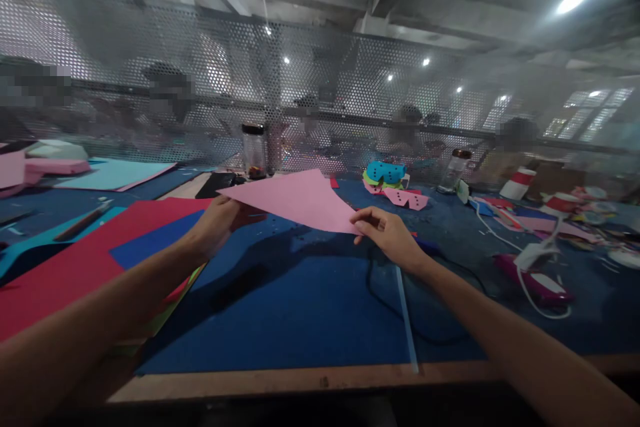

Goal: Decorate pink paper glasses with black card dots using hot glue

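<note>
A sheet of pink paper is held up above the blue tabletop, stretched between both hands. My left hand grips its left corner, the fingers partly hidden beneath the sheet. At the lower right corner, my right hand pinches the paper between thumb and fingers. The sheet is tilted and slightly curved, and it casts a shadow on the table. Below my left forearm lie red paper and a blue sheet. A glue stick, thin and pale, lies below my right hand.
Cut-out paper pieces with holes, blue and pink, stand at the back. Jars stand near a perforated metal screen. A purple power strip with white cables lies right. Light blue paper lies back left. People are beyond the screen.
</note>
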Tool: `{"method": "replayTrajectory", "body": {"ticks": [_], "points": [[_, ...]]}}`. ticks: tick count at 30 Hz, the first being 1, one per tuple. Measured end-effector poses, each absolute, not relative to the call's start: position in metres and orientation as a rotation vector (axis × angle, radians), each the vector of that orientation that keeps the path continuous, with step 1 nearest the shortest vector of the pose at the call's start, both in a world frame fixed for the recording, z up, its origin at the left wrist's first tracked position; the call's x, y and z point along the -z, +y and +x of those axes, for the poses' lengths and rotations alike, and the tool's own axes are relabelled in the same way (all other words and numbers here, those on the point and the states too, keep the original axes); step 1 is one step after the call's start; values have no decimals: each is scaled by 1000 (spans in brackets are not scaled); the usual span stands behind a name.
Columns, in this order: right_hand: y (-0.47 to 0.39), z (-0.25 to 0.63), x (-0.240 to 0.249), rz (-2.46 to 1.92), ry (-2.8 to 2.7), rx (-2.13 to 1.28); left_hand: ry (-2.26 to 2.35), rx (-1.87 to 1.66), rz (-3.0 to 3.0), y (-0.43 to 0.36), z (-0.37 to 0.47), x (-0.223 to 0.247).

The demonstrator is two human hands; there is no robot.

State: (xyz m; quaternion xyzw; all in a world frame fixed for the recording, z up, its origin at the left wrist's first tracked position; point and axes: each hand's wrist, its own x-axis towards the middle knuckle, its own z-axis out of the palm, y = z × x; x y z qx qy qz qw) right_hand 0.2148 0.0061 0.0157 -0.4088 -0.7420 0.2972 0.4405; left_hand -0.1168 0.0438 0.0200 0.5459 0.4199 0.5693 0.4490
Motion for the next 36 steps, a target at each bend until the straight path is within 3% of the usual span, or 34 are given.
{"method": "replayTrajectory", "body": {"ticks": [5, 10, 30, 36], "points": [[8, 216, -12, -1046, -1892, -734, 970, -1170, 1245, 36, -119, -29], [7, 216, -11, -1072, -1933, -723, 1140, -953, 1548, 33, -122, -25], [11, 218, -2, -1116, -1979, -706, 1288, -826, 2219, 31, -115, -20], [9, 219, -4, -1137, -1972, -696, 1391, -665, 2524, -4, -136, -19]]}}
